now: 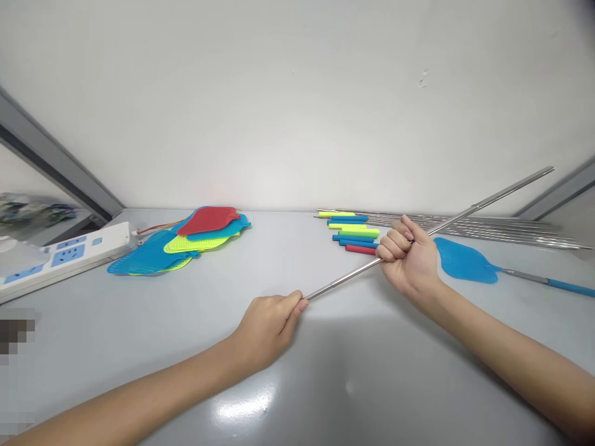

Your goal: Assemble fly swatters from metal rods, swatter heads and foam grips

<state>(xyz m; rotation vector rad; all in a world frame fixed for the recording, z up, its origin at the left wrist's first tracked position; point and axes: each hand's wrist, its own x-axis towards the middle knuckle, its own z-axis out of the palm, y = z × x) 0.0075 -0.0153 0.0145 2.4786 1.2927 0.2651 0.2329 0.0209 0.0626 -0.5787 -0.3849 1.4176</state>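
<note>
From far away, I see the left hand (269, 325) pinching a shiny rod (346, 275), hiding its low end, and the right hand (411, 257) wrapped around its middle, over the gray table (362, 378). The edges cut off the power strip (106, 243) and blue swatter (467, 260).

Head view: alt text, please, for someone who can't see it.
A person's left grip and right grip hold a slanted metal rod above a grey table. Coloured swatter heads and a white power strip lie at left; short coloured tubes, more rods and a blue swatter lie at right.
</note>
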